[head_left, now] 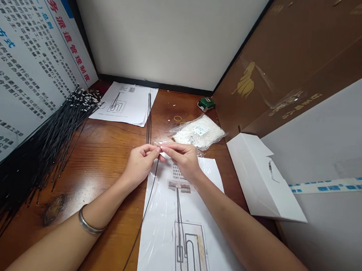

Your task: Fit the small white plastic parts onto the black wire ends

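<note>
Over the top of a printed sheet, my left hand [140,165] and my right hand [184,159] meet fingertip to fingertip. A thin black wire [146,209] hangs from the pinch of my left hand and trails down along the sheet's left side. Between the thumb and forefinger of my right hand is a tiny white piece, mostly covered by the fingers. A clear bag of small white parts [200,130] lies just beyond my right hand. A few black wires [149,117] lie straight on the table behind my left hand.
At the left lies a large bundle of black wires [54,130] with white ends. Printed sheets [124,106], a green tape measure [206,104] and rubber bands [177,118] are at the back. A white box [261,178] and a brown carton [285,56] border the right. The diagram sheet [161,241] lies below my hands.
</note>
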The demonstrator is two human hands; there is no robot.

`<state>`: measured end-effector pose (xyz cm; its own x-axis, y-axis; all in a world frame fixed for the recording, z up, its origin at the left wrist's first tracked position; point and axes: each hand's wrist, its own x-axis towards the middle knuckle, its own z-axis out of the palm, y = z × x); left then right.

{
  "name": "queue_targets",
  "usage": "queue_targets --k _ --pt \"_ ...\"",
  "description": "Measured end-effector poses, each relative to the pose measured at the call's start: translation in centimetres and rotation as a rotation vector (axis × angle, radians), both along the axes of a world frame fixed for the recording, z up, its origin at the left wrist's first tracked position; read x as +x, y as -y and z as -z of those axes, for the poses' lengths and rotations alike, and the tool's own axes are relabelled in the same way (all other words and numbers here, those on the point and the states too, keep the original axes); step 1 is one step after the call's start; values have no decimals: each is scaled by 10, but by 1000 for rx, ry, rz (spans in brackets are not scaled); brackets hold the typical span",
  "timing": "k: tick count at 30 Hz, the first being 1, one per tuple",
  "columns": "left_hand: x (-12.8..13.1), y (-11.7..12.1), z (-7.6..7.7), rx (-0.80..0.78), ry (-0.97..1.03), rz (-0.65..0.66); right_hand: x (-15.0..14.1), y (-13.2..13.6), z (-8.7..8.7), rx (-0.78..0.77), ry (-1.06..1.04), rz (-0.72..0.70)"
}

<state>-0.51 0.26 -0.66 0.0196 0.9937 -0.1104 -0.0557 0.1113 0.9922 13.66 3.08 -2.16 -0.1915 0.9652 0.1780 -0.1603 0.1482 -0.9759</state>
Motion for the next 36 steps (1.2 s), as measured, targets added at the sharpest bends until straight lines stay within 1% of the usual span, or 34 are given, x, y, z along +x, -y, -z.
queue_targets --k 3,8,13,26,32,36 --pt "0 0 -2 -7 17 12 1 -2 0 -38 -12 16" --pt "0 1 -5 -29 61 72 4 -4 1 -135 -149 16" --pt "0 2 -8 -36 42 111 6 -6 1 -173 -210 10" --pt "0 2 -6 -3 13 64 5 -5 0 -141 -198 -14" --pt "0 1 -5 -37 77 48 5 -4 -1 -148 -210 -26" --pt "2 1 -6 -58 79 44 4 -5 0 -136 -203 -19"
